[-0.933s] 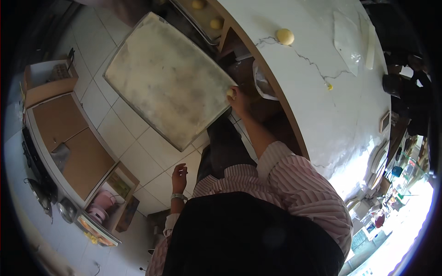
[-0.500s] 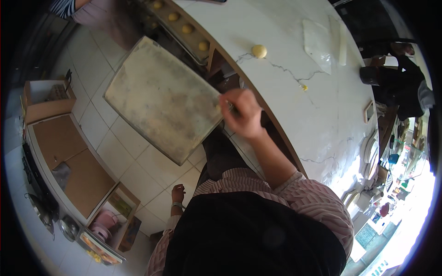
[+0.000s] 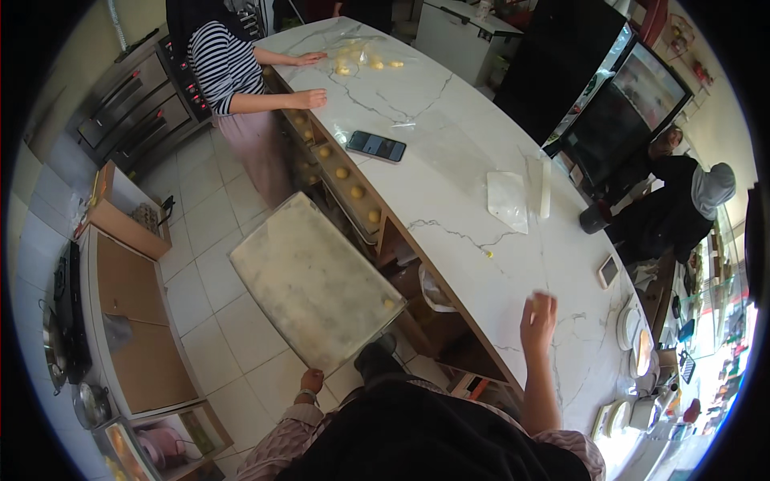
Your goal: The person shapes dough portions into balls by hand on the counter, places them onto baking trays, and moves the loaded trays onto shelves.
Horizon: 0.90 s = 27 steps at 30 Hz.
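My right grip hangs at two o'clock over the counter, fingers curled and blurred at the tips, so I cannot tell whether something small is pinched there or nothing at all. My left grip is at ten o'clock, fingers bent in close to the near corner of the large pale tray; whether I touch that edge or only hover beside it, I cannot tell, though a hand there would suit steadying it. The tray lies at eleven o'clock, over the floor tiles and hard by the counter's side, likely so that its right end sits within an easy swing of my right arm; what bears it from below is hidden. One yellow ball rests on it at twelve o'clock, right in the corner, which leaves the rest of the surface free. Past it, at about half past eleven, a lower tray beneath the counter's edge carries more balls in a row, spaced apart, I suppose to keep them from sticking. A clear sheet and a yellow crumb lie at one o'clock, a dark phone at twelve, and a co-worker in striped sleeves stands at eleven.
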Tool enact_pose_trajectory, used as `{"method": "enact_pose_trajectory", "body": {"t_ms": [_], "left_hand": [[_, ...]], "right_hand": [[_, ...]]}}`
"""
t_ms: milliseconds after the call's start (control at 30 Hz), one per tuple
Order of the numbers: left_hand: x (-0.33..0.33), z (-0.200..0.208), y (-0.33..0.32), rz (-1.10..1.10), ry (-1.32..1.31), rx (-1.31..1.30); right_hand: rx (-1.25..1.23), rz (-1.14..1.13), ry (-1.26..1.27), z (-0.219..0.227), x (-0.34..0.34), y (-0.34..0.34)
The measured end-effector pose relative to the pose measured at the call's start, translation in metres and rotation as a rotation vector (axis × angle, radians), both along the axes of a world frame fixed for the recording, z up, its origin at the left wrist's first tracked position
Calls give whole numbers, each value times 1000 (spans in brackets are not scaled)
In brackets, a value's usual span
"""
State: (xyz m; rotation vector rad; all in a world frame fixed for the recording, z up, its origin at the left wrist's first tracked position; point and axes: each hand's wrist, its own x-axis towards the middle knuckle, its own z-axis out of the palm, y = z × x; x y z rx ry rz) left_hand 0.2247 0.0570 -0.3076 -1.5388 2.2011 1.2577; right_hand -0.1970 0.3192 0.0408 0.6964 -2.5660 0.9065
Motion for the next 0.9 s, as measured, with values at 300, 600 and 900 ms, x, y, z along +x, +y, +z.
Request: {"method": "enact_pose_trajectory", "body": {"t_ms": [300,600,900], "left_hand": [[-17,-23,-3,-1117,-402,-85],[-84,52,-2,171,204,222],[11,34,36,7,-134,271]], "right_hand": [[-197,-131,-99,-62,-58,24],[15,-307,47,-70,-56,79],[-102,-68,-100,-80,1,87]]}}
